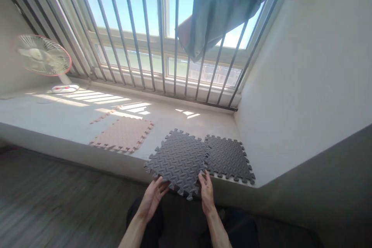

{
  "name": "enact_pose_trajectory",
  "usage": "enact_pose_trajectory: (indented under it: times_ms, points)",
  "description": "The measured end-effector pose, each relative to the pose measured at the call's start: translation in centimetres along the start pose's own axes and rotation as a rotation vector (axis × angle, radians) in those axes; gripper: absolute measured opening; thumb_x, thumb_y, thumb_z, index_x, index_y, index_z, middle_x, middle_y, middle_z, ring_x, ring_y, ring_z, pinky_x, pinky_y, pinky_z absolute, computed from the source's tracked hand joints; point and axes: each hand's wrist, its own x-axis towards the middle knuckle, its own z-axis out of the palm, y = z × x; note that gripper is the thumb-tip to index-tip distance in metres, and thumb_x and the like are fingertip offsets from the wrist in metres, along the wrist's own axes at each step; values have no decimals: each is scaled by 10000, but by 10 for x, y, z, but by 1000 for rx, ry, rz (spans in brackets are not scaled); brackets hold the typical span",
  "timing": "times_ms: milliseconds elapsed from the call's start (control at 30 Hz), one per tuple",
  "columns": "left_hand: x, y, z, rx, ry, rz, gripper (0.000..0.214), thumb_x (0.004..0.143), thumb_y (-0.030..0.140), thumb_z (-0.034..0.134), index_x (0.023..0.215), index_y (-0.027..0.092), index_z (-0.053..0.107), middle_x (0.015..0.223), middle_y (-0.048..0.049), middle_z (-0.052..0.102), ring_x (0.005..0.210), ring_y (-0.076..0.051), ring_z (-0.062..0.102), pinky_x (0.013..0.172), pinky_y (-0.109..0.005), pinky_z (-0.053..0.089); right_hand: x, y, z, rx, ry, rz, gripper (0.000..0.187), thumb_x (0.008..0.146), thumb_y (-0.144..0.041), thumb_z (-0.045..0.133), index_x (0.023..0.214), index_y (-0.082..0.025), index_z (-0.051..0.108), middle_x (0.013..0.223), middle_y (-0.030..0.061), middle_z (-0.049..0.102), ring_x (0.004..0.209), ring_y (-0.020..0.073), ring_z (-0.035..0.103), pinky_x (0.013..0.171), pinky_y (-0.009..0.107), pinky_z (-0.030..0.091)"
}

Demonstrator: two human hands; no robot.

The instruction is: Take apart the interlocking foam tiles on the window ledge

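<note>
A dark grey foam mat tile (180, 159) with toothed, puzzle-like edges is tilted over the front edge of the white window ledge. My left hand (152, 197) grips its near left edge, thumb on top and fingers underneath. On its near right side, my right hand (207, 192) holds the edge, with the fingertips partly hidden. A second, darker grey foam mat tile (228, 158) lies flat on the ledge just to the right, partly overlapped in view by the held one. Whether their teeth touch I cannot tell.
A pink foam mat tile (124, 133) lies on the ledge (58, 118) to the left, with a loose pink edge strip (106, 115) behind it. A fan (45, 56) stands at the far left. Metal railings (161, 38) with hanging cloth (215, 15) line the window. A white wall (302, 73) rises at right.
</note>
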Motion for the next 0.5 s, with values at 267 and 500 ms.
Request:
enact_pose_trajectory:
  times_ms: [267, 500]
  points:
    - [49, 51, 13, 67, 127, 346, 647, 667, 345, 977, 1186, 261, 601, 1098, -43, 793, 1009, -249, 785, 885, -381, 665, -19, -32, 11, 46, -281, -16, 852, 884, -776, 648, 1542, -247, 537, 1339, 138, 768, 1016, 280, 783, 718, 345, 609]
    - [130, 225, -48, 136, 442, 514, 397, 797, 104, 800, 1053, 247, 533, 949, 37, 672, 800, -113, 681, 865, -359, 663, -38, 44, -56, -59, -190, 201, 883, 628, -944, 729, 1209, -279, 748, 1019, 125, 845, 787, 297, 785, 608, 377, 592]
